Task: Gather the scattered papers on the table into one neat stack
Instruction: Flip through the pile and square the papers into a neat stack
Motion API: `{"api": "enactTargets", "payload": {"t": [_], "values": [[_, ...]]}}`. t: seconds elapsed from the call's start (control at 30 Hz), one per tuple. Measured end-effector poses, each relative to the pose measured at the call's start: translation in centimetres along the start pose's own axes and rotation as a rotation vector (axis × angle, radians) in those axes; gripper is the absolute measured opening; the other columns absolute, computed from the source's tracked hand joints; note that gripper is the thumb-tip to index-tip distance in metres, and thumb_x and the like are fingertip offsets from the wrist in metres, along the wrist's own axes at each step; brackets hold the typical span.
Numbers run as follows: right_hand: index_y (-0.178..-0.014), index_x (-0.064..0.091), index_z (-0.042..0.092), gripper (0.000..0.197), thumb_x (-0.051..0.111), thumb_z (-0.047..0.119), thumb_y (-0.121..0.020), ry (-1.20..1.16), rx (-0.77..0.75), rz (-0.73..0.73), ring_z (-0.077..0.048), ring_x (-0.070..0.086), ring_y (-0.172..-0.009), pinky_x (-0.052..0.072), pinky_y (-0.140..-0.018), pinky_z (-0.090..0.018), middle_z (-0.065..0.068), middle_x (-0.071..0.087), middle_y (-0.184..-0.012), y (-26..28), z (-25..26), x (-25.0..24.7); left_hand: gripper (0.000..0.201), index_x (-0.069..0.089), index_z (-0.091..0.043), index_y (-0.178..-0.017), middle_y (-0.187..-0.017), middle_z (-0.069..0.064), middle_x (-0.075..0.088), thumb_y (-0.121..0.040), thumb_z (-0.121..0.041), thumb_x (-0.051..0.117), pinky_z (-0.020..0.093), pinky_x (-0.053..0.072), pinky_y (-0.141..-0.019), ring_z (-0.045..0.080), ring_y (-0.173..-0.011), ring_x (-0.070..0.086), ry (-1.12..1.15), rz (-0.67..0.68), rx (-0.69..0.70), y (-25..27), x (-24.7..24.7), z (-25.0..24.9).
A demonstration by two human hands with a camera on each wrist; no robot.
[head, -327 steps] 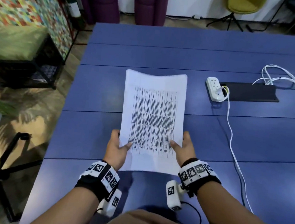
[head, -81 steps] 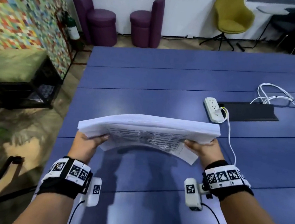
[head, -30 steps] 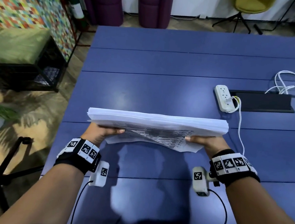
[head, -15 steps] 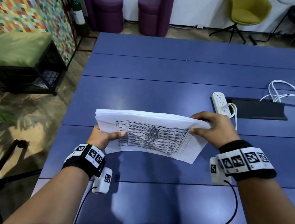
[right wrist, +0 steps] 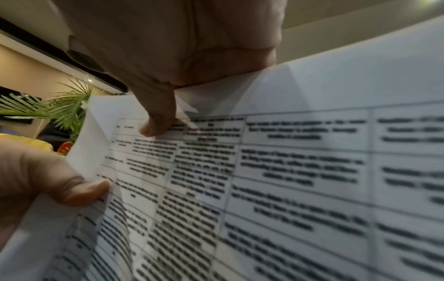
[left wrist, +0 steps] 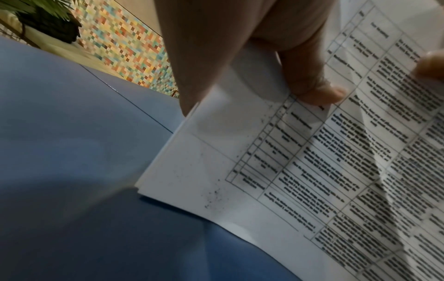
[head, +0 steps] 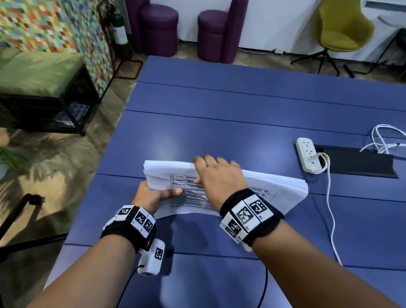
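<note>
**Both hands on the paper stack**

The stack (head: 277, 187) of printed sheets is held just above the blue counter (head: 225, 111), long side across, its printed face tilted toward the person. The left hand (head: 150, 197) holds the stack's left end: its grip is closed on the paper, thumb (left wrist: 312, 83) pressed on the printed table near the corner, the other fingers hidden behind the sheets. The right hand (head: 217, 177) reaches over the top edge toward the left half of the stack. Its fingers drape over the far side and its thumb (right wrist: 156, 116) presses the near face, so this grip too is closed on the paper.

To the right on the counter lie a white power strip (head: 307, 154) with a white cable (head: 330, 214) and a black cable tray (head: 358, 162), well apart from the stack.
</note>
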State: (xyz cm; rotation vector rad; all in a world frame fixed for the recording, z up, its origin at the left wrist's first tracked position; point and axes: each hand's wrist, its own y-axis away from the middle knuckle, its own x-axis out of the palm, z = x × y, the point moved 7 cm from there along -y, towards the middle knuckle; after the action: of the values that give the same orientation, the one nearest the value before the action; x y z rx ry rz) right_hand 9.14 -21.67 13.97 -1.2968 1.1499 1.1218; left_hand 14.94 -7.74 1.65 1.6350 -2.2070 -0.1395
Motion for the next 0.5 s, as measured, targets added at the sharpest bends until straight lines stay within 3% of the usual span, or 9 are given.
{"api": "enactTargets", "payload": {"t": [0.13, 0.3, 0.4, 0.5], "values": [[-0.123, 0.057, 0.015, 0.056, 0.067, 0.047, -0.078, 0.101, 0.063, -0.143, -0.024, 0.06, -0.077, 0.045, -0.067, -0.036, -0.001, 0.063, -0.09, 1.9, -2.9, 0.1, 0.042, 0.071, -0.003, -0.088, -0.089, 0.011, 0.076, -0.049, 0.009, 0.083, 0.037, 0.059, -0.081, 0.027, -0.085, 0.071, -0.004, -0.006, -0.015, 0.3, -0.2, 0.0], [-0.134, 0.047, 0.015, 0.061, 0.044, 0.053, -0.086, 0.148, 0.144, -0.18, -0.024, 0.056, -0.082, 0.041, -0.073, -0.038, 0.0, 0.06, -0.1, 5.3, -6.7, 0.2, 0.071, 0.071, 0.0, -0.097, -0.099, 0.017, 0.074, -0.032, -0.014, 0.095, 0.04, 0.056, -0.086, 0.029, -0.094, 0.072, -0.009, 0.035, -0.006, 0.5, -0.4, -0.1], [-0.144, 0.032, 0.022, 0.061, 0.049, 0.044, -0.089, 0.165, 0.16, -0.201, -0.024, 0.056, -0.084, 0.038, -0.074, -0.039, 0.0, 0.06, -0.107, 6.2, -6.6, 0.1, 0.061, 0.074, -0.003, -0.089, -0.094, 0.015, 0.075, -0.033, -0.011, 0.097, 0.033, 0.059, -0.078, 0.024, -0.085, 0.073, -0.031, 0.038, 0.056, 0.8, -0.3, -1.2], [-0.147, 0.019, 0.041, 0.085, 0.066, 0.023, -0.079, 0.13, 0.151, -0.213, -0.026, 0.055, -0.088, 0.035, -0.077, -0.043, -0.001, 0.058, -0.119, 6.5, -5.4, -0.1, 0.063, 0.069, 0.004, -0.101, -0.089, 0.008, 0.076, -0.043, -0.005, 0.094, 0.028, 0.056, -0.073, 0.015, -0.079, 0.071, -0.048, -0.039, 0.192, 1.4, -0.1, -3.2]]}}
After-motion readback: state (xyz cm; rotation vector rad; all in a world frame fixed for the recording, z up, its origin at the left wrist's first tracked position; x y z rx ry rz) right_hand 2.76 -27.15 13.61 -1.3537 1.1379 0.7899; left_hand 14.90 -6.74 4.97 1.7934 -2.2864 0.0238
